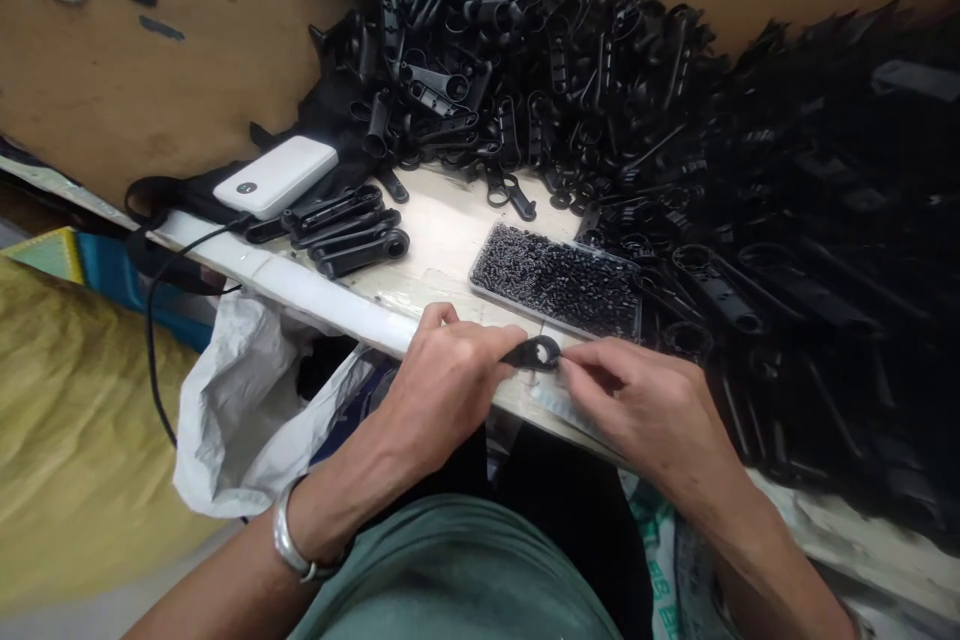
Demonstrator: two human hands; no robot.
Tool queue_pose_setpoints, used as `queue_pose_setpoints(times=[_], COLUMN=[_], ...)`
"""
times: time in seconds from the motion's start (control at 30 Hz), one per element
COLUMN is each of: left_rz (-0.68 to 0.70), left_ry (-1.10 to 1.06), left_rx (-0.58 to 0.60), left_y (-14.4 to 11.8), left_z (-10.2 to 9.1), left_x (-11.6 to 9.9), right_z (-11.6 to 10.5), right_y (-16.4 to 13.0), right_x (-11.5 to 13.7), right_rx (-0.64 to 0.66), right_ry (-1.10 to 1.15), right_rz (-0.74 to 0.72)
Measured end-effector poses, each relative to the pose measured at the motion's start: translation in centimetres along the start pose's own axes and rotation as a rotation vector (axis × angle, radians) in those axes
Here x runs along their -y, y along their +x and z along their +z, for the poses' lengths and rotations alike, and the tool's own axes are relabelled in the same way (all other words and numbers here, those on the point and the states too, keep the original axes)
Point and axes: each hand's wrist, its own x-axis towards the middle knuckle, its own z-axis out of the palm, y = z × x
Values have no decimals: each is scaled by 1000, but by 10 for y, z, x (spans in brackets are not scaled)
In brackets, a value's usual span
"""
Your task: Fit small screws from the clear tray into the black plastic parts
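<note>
My left hand covers most of the black plastic part; only its ring end shows. Whatever my right hand's fingertips pinch is too small to tell. The heap of black parts blurs toward the worktop's right edge, cut off there.

Bare tabletop is lying open between the row of black handles on the left and the tray of small black bits on the right; a hand could be passing there. The heap of black parts is blocking the whole back and right side. A white power bank and its cable are occupying the left corner. The left hand and right hand are filling the near edge. A white bag is hanging below the edge.
</note>
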Motion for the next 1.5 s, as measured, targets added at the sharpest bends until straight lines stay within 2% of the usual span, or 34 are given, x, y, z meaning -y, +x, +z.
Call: queue_pose_setpoints(times=[0.4, 0.73, 1.0, 1.13, 1.23, 1.4, 1.5], left_rz=[8, 9, 10, 16, 17, 31, 33], left_ry=[-5, -25, -14, -43, -45, -47, -49], left_rx=[-27, -33, -46, -73, -83, -84, -78], left_y=[0, 0, -1, -1, -1, -1, -2], left_z=[5, 7, 8, 9, 10, 12, 11], left_x=[3, 5, 5, 6, 6, 7, 7], right_z=[9, 5, 8, 14, 17, 16, 12], right_y=[5, 7, 9, 6, 4, 6, 10], right_x=[4, 13, 28, 42, 44, 35, 32], right_rx=[137, 172, 201, 171, 161, 87, 111], right_ry=[-123, -239, -454, -603, -547, -291, -157], right_rz=[-107, -114, -174, -122, -42, 62, 176])
